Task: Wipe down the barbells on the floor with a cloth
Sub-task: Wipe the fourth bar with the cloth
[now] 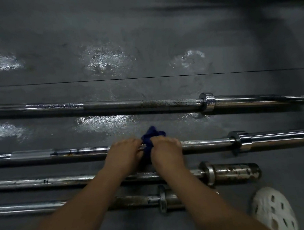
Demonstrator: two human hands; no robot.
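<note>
Blue cloth (152,141): soft, light, bunched over second barbell (202,143) shaft, left of its collar (239,141). My left hand (124,154) and right hand (167,152) both curled gripping it. Bar likely heavy, rigid, slick.

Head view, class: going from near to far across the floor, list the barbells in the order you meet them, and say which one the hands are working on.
Shortest barbell → rusty-sleeved barbell → barbell being wiped, where the left hand and right hand hold the blue cloth → farthest barbell.
</note>
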